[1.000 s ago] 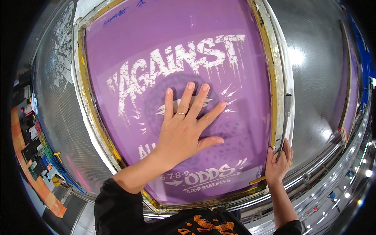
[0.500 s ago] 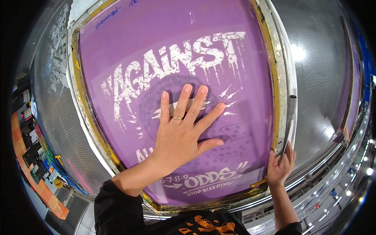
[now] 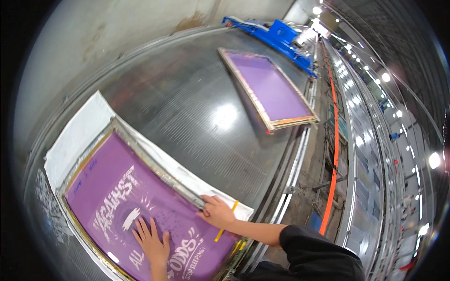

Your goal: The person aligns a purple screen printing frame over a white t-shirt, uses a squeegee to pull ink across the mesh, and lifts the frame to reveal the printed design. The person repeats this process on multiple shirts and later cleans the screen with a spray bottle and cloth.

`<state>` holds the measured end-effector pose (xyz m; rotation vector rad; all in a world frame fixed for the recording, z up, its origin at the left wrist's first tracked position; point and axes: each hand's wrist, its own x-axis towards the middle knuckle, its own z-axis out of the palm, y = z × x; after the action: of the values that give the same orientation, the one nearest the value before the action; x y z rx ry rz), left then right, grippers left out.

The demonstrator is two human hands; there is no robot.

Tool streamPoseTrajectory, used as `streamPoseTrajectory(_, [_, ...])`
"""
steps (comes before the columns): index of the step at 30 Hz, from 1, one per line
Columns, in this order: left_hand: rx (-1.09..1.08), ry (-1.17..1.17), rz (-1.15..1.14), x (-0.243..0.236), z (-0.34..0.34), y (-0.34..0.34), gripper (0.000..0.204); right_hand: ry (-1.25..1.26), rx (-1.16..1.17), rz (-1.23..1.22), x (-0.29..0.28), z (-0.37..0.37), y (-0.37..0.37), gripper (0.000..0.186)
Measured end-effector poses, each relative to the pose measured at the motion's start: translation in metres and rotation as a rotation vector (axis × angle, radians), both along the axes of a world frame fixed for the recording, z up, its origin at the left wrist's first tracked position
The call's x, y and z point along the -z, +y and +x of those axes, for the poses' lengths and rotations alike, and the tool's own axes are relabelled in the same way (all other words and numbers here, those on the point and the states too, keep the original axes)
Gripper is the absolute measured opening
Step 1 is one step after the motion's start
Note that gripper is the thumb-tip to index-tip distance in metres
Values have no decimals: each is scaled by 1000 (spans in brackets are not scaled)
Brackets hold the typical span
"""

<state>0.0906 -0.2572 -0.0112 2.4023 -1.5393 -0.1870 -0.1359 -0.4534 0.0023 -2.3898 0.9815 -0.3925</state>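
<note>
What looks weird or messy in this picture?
Two marks stand out. The pale wall has a brown patch near the blue machine, odd because the wall around it is paler. Whitish smudges also mark the dark table, left of the nearer purple screen, looking messy against the dark surface.

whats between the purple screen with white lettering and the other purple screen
A strip of white sheet, then grey tabletop with a bright reflection, in the head view.

Through the head-worn fisheye I look obliquely down, with the lettered screen near at lower left, and out across the tabletop toward the far screen and wall.
</note>
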Motion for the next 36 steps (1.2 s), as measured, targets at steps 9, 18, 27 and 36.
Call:
streamPoseTrajectory(9, [-175, 437, 85, -62, -162, 131, 54, -44, -29, -24, -8, 9, 2, 43])
streamPoseTrajectory(18, [-1209, 56, -344, -3, -182, 322, 61, -261, -117, -158, 16, 9, 5, 32])
streamPoseTrajectory(27, [-1373, 418, -151, -13, -206, 307, 80, -317, -754, 93, -95, -15, 20, 34])
streamPoseTrajectory(36, [-1301, 858, -431, -55, -171, 319, 68, 437, -1345, 166, -219, -41, 107, 34])
